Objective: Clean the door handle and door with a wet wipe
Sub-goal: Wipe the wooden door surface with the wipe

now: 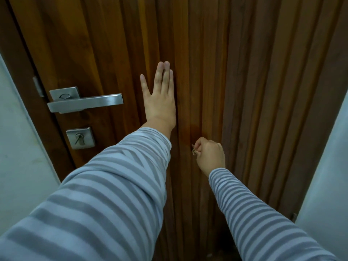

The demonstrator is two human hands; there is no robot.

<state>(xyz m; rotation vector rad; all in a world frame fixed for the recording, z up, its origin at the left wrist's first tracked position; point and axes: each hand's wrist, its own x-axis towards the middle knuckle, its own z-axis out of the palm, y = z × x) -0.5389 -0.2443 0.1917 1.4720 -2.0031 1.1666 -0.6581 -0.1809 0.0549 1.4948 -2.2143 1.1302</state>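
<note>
A brown wooden door (244,72) with vertical grooves fills the view. Its brushed-metal lever handle (86,102) sits at the left, with a square keyhole plate (80,138) below it. My left hand (160,98) lies flat on the door with straight fingers, right of the handle. Lower down, my right hand (210,154) is curled against the door and pinches a small crumpled wipe (194,152), of which only a dirty edge shows by the fingers. Both arms wear striped grey sleeves.
A pale wall (20,147) borders the dark door frame on the left. Another pale wall (327,176) stands at the right edge. A metal strike plate (38,87) sits on the frame beside the handle.
</note>
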